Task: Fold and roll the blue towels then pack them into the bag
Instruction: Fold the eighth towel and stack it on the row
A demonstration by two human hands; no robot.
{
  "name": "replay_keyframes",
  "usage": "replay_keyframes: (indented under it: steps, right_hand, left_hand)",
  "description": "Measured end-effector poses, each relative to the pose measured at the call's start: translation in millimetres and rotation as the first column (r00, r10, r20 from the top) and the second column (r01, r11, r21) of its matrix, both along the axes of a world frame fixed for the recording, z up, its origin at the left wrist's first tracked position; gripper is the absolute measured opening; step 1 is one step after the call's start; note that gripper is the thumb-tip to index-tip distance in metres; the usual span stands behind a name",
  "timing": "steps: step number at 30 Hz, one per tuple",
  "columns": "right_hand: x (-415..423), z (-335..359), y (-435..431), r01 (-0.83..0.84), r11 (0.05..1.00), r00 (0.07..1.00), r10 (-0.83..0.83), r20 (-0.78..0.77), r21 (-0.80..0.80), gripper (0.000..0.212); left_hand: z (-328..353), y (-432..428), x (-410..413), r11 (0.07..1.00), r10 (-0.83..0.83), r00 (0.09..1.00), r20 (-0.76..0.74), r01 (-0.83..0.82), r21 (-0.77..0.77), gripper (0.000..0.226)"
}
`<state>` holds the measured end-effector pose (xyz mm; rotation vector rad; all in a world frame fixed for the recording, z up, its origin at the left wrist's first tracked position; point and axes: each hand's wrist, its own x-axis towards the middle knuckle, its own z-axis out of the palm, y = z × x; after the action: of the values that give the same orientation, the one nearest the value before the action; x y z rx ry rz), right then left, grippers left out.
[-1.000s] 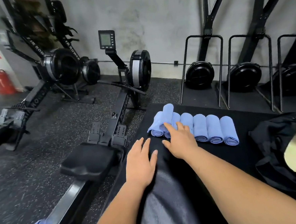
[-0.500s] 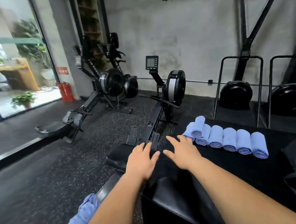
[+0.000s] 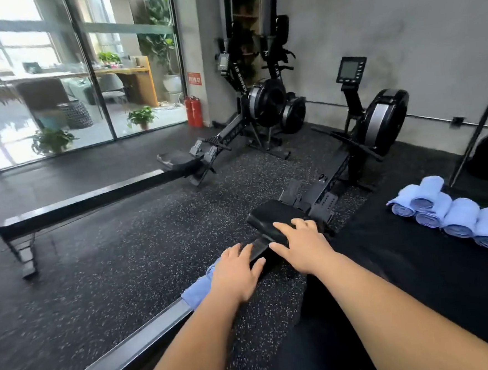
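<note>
- L hand (image 3: 237,272): fingers were straight and slightly spread, pinching nothing. Palm faced down over a loose blue towel (image 3: 199,289) and the rower rail (image 3: 119,358). Couldn't tell if it actually touched either.
- R hand (image 3: 305,250): fingers were straight and spread, holding nothing. Fingertips lay over the near edge of the black rower seat (image 3: 271,217); contact unclear.
- The hands were just beside each other, w/ the L a bit nearer the person.
- The loose blue towel was draped on the rail, mostly hidden under the L palm and wrist. Only a strip showed to the left of the L fingers.
- The rolled blue towels (image 3: 458,216) sat in a row on the black worktop (image 3: 410,265), well right of the R fingers.
- The rolls lay side by side and touching, spiral ends toward the person. One roll sat on top at the end closest to the R fingers, and the row ran off the frame's right edge.
- Straight beyond the R fingertips were the rower's flywheel (image 3: 385,117) and its monitor (image 3: 350,69).
- A second rower (image 3: 263,102) stood far ahead of the L fingers.
- Red fire extinguishers (image 3: 193,111) and a glass wall (image 3: 42,83) w/ potted plants behind it were far ahead-left of the L fingers.
- A speckled rubber floor (image 3: 126,251) lay left of the L fingers.
</note>
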<state>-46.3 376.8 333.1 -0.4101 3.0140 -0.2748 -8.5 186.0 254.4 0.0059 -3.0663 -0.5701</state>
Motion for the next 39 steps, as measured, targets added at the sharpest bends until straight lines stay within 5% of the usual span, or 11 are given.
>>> replay_keyframes:
  steps: [24,39]
  right_hand:
    - [3,-198,-116,-0.139,0.988,0.902,0.096,0.42,0.073,0.067]
    - [-62,-291,-158,-0.128,0.992,0.894,0.112,0.435,0.006,0.064]
  left_hand:
    - [-171,-101,35,0.986,0.158,0.914,0.374,-0.168,-0.005,0.071]
    - [-251,-137,-31,0.995,0.099,0.914,0.393,-0.092,-0.037,0.086]
